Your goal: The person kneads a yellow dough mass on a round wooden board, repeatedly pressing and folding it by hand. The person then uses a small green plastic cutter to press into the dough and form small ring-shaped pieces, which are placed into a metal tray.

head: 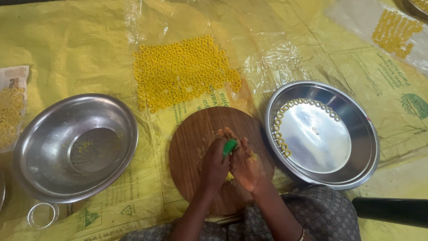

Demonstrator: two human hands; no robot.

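Both hands are working close together over the round wooden board (196,147). The left hand (214,163) is clamped on a small green tool (230,146), while the right hand (246,163) is cupping yellow dough (253,156), apparently shaping a ring. Setting it down calls for a gentle release. Beyond, finished rings (280,129) are lining the steel plate (356,129); farther off, many are drying on plastic sheet (249,58).

Bowl (76,147) left of board (191,147), plate (356,134) right, rings (183,71) behind
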